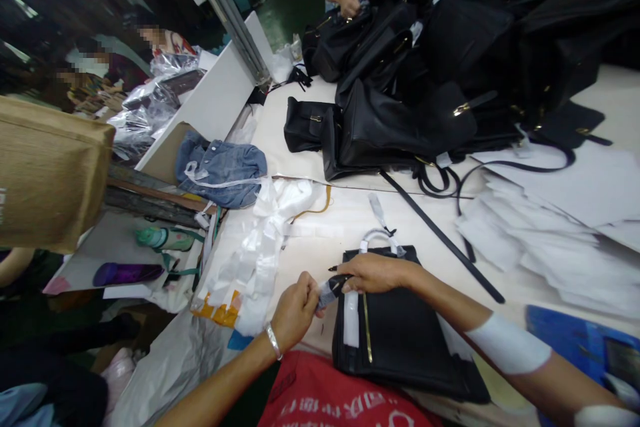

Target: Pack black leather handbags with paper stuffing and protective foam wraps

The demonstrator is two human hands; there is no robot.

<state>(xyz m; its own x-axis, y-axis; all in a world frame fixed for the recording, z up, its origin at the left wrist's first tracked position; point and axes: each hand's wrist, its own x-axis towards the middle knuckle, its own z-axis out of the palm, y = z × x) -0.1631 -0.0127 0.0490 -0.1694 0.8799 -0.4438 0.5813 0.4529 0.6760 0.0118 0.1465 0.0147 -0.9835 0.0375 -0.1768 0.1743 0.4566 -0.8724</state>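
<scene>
My left hand (296, 309), with a silver bangle on the wrist, is closed in a pinch on a small clear plastic sleeve (327, 293). My right hand (379, 273) grips a small black piece (339, 281), whose end sits at the sleeve; its exact kind is partly hidden by the fingers. Under my right hand lies a black handbag (395, 337) with a gold zip (367, 330). White wrapping covers its handle (351, 320). A small clear-wrapped tag (377, 210) lies beyond the handle's far end.
Black bags (390, 123) are heaped across the table's far side, where another person's hands (353, 0) work. White sheets (545, 233) are stacked at right, near a blue case (565, 347). Plastic strips (255, 253) and a denim bag (220, 167) lie at left. A black strap (445, 237) crosses the table.
</scene>
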